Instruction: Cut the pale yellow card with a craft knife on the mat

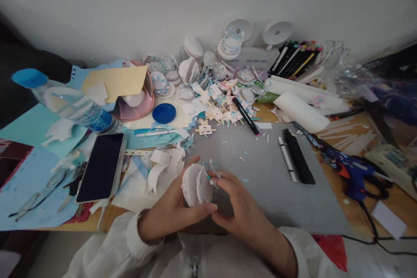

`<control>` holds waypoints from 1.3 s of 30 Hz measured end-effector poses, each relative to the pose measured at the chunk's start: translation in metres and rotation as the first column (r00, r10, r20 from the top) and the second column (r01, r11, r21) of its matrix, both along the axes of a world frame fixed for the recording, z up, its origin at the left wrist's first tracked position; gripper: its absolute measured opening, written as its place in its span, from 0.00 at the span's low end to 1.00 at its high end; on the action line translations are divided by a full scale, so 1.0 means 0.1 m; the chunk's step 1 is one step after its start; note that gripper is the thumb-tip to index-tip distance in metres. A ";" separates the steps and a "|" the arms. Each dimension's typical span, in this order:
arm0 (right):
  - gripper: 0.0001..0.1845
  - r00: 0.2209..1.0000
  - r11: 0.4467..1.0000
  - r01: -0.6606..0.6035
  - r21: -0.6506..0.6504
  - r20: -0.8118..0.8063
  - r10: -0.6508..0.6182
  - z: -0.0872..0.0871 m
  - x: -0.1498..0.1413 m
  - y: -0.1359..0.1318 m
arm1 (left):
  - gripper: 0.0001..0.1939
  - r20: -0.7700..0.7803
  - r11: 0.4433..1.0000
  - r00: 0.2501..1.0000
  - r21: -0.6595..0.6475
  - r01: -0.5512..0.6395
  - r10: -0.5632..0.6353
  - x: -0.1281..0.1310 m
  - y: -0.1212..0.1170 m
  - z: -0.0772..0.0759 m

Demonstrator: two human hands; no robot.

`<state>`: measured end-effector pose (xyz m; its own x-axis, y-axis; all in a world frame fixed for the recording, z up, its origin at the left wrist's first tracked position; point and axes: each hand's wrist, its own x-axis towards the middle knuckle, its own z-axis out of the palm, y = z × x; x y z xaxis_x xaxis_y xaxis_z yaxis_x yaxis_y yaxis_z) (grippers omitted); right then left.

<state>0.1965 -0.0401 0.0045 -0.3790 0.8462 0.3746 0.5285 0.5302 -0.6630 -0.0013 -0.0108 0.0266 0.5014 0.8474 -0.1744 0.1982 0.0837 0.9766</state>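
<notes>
Over near edge of grey mat — your left hand clamped on white round craft piece, thumb across its lower front. Your right hand at its right side, fingertips close together by blue-white beaded trim; whether pinching trim, cannot tell. Phone well left — glue gun right.

The scene is dimly and evenly lit, with faint reflections on the bottle and soft shadows. Wide-angle distortion is seen toward the sides, and the desk's far right corner is blurred.
</notes>
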 end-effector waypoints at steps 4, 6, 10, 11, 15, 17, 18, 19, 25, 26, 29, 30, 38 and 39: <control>0.30 0.997 0.998 -0.001 0.067 0.074 -0.004 -0.01 -0.01 -0.05 | 0.41 -0.119 0.993 0.993 0.117 0.022 -0.008 0.04 0.02 0.07; 0.30 0.997 0.997 0.038 0.063 0.066 -0.042 -0.05 -0.03 -0.09 | 0.47 -0.260 0.978 0.965 0.208 0.018 0.037 0.07 0.01 0.10; 0.26 0.995 0.995 0.096 -0.032 -0.013 -0.096 -0.08 -0.09 -0.17 | 0.53 -0.459 0.883 0.874 0.462 0.079 0.162 0.13 -0.04 0.17; 0.25 0.993 0.993 0.112 -0.049 -0.035 -0.114 -0.07 -0.11 -0.18 | 0.52 -0.474 0.852 0.863 0.513 0.106 0.177 0.14 -0.05 0.19; 0.18 0.979 0.983 0.156 -0.093 -0.119 -0.167 0.01 -0.14 -0.21 | 0.43 -0.478 0.751 0.851 0.640 0.165 0.220 0.19 -0.08 0.22; 0.15 0.979 0.983 0.139 -0.120 -0.134 -0.155 0.04 -0.14 -0.22 | 0.37 -0.441 0.720 0.866 0.678 0.149 0.236 0.21 -0.09 0.21; 0.14 0.980 0.984 0.129 -0.123 -0.133 -0.145 0.06 -0.13 -0.22 | 0.35 -0.418 0.711 0.876 0.691 0.133 0.242 0.22 -0.10 0.20; 0.14 0.983 0.986 0.121 -0.118 -0.126 -0.136 0.07 -0.13 -0.22 | 0.33 -0.397 0.706 0.885 0.698 0.118 0.244 0.22 -0.10 0.19; 0.17 0.991 0.994 0.110 -0.014 -0.072 -0.110 0.08 -0.12 -0.22 | 0.30 -0.282 0.753 0.936 0.658 0.028 0.212 0.23 -0.09 0.15; 0.17 0.991 0.993 0.115 -0.004 -0.069 -0.115 0.09 -0.12 -0.22 | 0.29 -0.257 0.773 0.946 0.635 0.012 0.196 0.22 -0.10 0.14; 0.17 0.980 0.986 0.160 -0.041 -0.110 -0.164 0.15 -0.11 -0.21 | 0.26 -0.161 0.856 0.975 0.515 -0.047 0.151 0.16 -0.11 0.11; 0.17 0.974 0.982 0.174 -0.067 -0.132 -0.182 0.18 -0.11 -0.20 | 0.25 -0.123 0.884 0.982 0.462 -0.073 0.145 0.14 -0.11 0.11; 0.13 0.954 0.968 0.160 -0.193 -0.223 -0.202 0.41 0.13 -0.06 | 0.32 0.120 0.992 0.989 0.079 -0.095 0.085 0.09 -0.06 0.18; 0.12 0.953 0.965 0.162 -0.207 -0.220 -0.208 0.44 0.19 -0.05 | 0.32 0.143 0.994 0.986 0.050 -0.094 0.086 0.10 -0.05 0.18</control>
